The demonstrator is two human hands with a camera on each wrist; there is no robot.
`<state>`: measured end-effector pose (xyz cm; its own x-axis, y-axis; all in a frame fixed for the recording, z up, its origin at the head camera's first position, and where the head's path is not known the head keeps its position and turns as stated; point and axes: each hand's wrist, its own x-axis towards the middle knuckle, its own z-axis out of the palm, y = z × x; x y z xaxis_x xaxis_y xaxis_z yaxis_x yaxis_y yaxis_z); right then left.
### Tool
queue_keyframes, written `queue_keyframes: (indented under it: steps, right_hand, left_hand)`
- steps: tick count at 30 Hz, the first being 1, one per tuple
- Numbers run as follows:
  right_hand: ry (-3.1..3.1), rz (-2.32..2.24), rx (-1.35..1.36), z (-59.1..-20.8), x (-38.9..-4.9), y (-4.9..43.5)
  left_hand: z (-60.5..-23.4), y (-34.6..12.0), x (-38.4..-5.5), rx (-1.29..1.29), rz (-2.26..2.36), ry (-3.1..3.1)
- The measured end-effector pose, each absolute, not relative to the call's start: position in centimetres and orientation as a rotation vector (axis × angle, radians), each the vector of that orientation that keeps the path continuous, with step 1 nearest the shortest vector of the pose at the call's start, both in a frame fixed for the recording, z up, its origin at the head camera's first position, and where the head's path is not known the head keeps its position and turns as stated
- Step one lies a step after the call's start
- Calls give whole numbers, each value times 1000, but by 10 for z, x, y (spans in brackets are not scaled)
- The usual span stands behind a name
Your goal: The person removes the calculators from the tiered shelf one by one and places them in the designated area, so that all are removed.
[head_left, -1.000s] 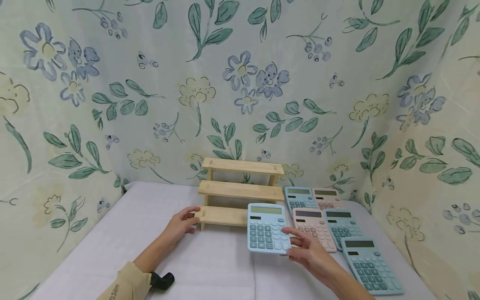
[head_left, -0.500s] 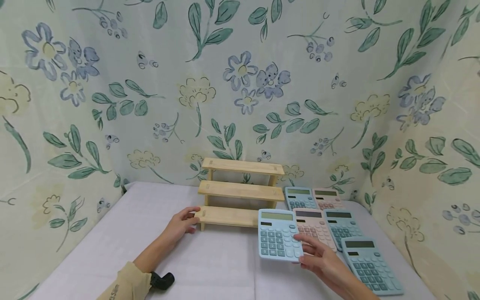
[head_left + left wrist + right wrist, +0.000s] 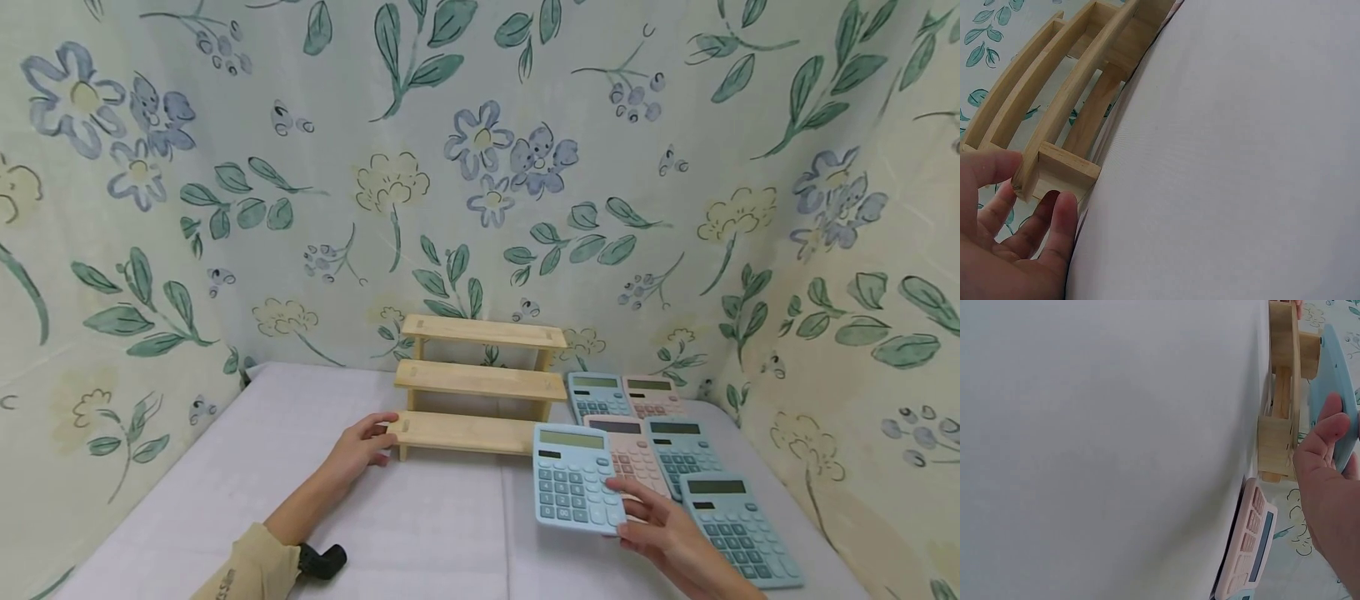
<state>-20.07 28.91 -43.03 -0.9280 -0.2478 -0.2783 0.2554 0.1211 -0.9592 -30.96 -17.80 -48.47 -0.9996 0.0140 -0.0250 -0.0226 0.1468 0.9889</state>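
A light blue calculator is held up by my right hand, which pinches its right edge near the lower corner. Its screen and keys face the head camera; in the right wrist view only the back and one edge of this calculator show. A three-step wooden stand stands at the middle back, and the held calculator overlaps the right end of its lowest step. My left hand grips the left end of that step. In the left wrist view the fingers lie around the end of the board.
Right of the stand, several calculators lie in rows: a blue one, a pink one, another pink one, a blue one and a nearer blue one. A floral curtain encloses the white-covered table.
My right hand has moved the blue calculator to the right and slightly down, away from the front of the lowest step. The left hand stays on the stand's left end.
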Motion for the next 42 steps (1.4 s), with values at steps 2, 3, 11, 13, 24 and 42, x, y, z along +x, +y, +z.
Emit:
queue_keyframes:
  steps: [2, 3, 11, 13, 24, 42]
  right_hand:
    - [2032, -1857, 8, -431, -200, 293]
    - [2028, -1857, 11, -432, -199, 296]
    - [2027, -1854, 65, -435, -193, 311]
    - [2026, -1849, 73, -436, -192, 314]
    - [1981, -1833, 79, -438, -185, 336]
    - [2025, -1746, 187, -447, -178, 364]
  left_hand:
    - [-485, -178, -310, -17, 2032, 2356]
    - [-484, -178, -310, -22, 2028, 2356]
    - [-484, -178, -311, -36, 2019, 2353]
    - [-484, -178, -311, -40, 2014, 2354]
    - [-483, -178, -314, -54, 2009, 2356]
    - [-483, -178, -311, -65, 1983, 2377]
